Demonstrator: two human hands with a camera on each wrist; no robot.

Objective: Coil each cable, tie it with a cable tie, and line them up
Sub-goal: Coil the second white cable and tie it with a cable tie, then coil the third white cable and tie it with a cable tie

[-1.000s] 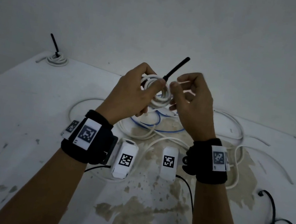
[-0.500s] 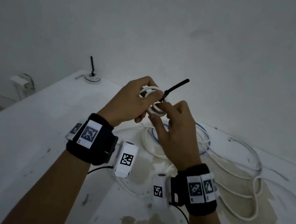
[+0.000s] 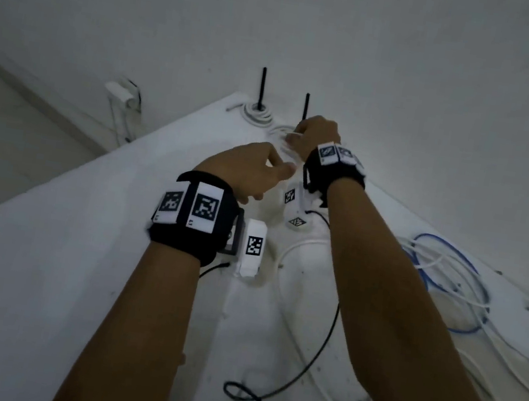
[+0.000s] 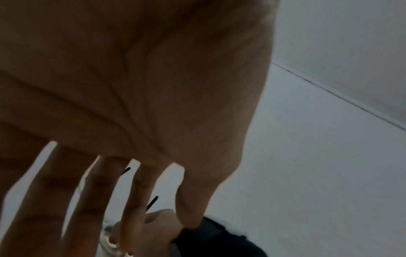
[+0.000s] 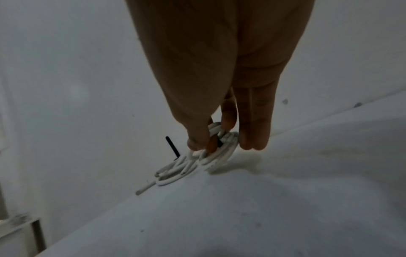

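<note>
Now coil (image 5: 216, 153) hangs beneath grip (image 5: 211, 133).

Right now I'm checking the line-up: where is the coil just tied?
In the head view, the newly tied coil is at the table's far corner, held by the right hand, just right of the first tied coil.

On the table (image 3: 37, 286), 2 coils (image 3: 258, 115) sit at 12 o'clock; loose cables (image 3: 450, 283) lie at 3 o'clock.
</note>
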